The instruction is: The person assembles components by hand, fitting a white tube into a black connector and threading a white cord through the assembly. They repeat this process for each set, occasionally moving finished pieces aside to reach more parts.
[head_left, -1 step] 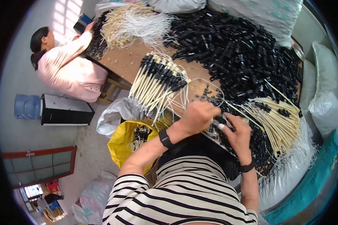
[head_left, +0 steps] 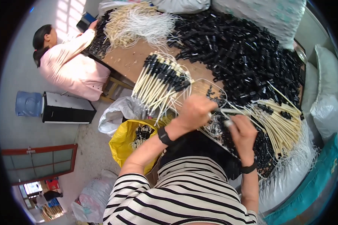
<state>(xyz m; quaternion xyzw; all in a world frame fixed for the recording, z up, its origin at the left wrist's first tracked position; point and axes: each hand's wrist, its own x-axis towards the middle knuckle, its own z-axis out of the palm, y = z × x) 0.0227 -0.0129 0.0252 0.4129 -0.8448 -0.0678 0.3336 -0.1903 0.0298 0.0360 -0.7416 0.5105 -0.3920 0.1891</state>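
Over the near edge of the table, my left hand (head_left: 194, 112) is closed in a loose fist, its fingertips blurred. My right hand (head_left: 243, 135) is also closed, with a white wrap on one fingertip; what either hand grips is hidden. A pale stick (head_left: 233, 111) shows between the hands, and a thin white cord (head_left: 224, 94) loops just beyond them. Small black pieces (head_left: 217, 129) lie scattered beneath. To the left rests a row of cream sticks with black sleeves (head_left: 162, 78). Right of my right hand is a bundle of cream sticks (head_left: 283, 129) with white cords.
A large heap of black tubular parts (head_left: 240, 48) covers the far right of the table. More sticks and white cords (head_left: 139, 26) lie at the far left, near a person in pink (head_left: 69, 71). A yellow bag (head_left: 118, 144) stands left below the table; filled sacks (head_left: 324, 90) line the right.
My hands have drawn apart: the left has shifted left, the right a little right and nearer to me. The pale stick between them now shows more plainly. The view has shifted slightly.
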